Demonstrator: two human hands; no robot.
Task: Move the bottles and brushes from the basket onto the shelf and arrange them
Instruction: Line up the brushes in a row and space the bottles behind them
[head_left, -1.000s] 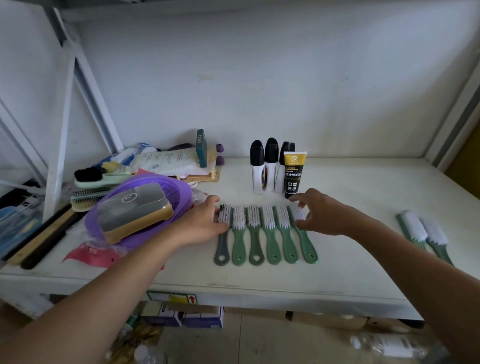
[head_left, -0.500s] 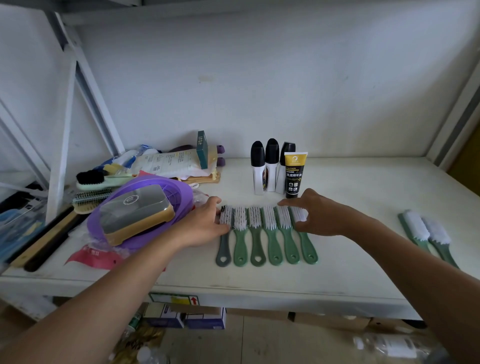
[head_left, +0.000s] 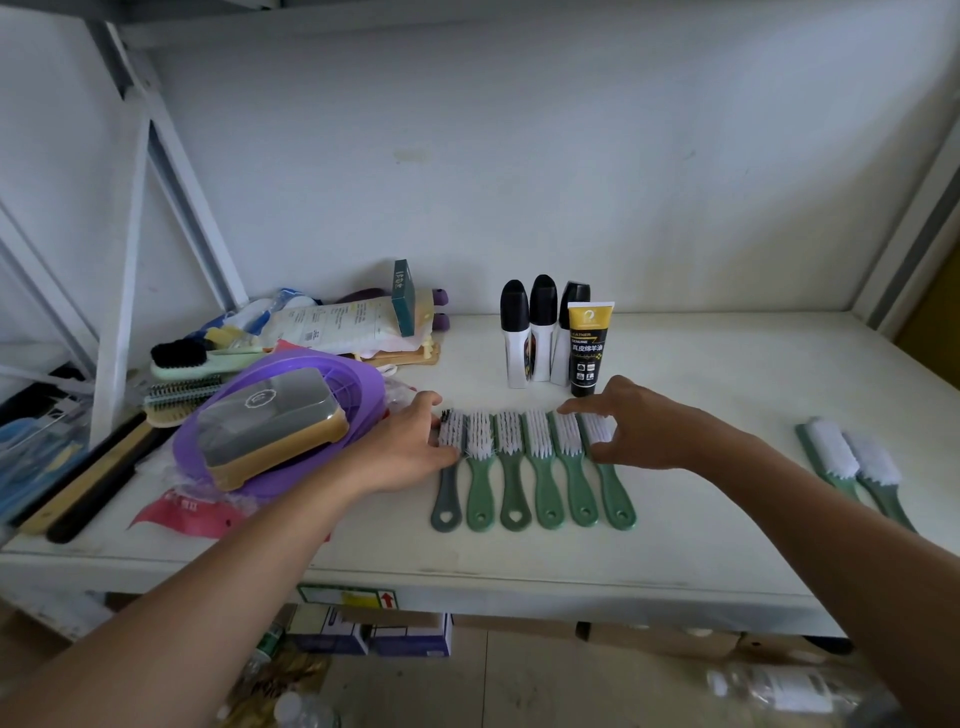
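Several white-bristled brushes lie side by side in a row (head_left: 535, 467) on the white shelf (head_left: 727, 545); the leftmost has a grey handle (head_left: 447, 506), the others green handles. My left hand (head_left: 410, 447) presses against the left end of the row at the grey brush's head. At the right end my right hand (head_left: 639, 426) rests its fingers on the last green brush's bristles. Behind the row stand three black-capped white bottles (head_left: 540, 332) and a yellow-and-black tube (head_left: 587, 348). The purple basket (head_left: 218, 431) sits at the left, holding a boxed brush (head_left: 270, 421).
Two more green brushes (head_left: 852, 467) lie at the right of the shelf. Left of the basket are loose brushes (head_left: 192, 364), a packet (head_left: 337, 322), a green box (head_left: 404, 296) and dark sticks (head_left: 88, 488). Cartons (head_left: 363, 629) stand below the shelf.
Both hands have closed in a little on the ends of the brush row; my right hand's fingers now lie lower over the last brush's bristles. The row itself has barely shifted.
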